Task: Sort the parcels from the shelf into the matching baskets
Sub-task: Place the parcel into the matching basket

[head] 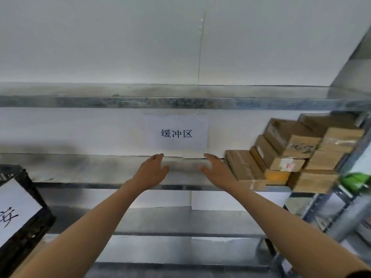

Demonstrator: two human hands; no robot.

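Soft, even indoor light; faint shadows, motion blur, wide-angle bending at edges.

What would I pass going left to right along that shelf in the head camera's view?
A black basket → left hand → right hand → stacked cardboard parcels → a green object at the far right edge.

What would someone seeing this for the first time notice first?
Two bare arms stretch forward, the left hand and right hand open above the grey metal shelf, holding nothing. Behind them a white paper sign with black characters hangs on the wall, and a pile of brown cardboard parcels crowds the shelf's right end. A black plastic basket with a white label sits at lower left.
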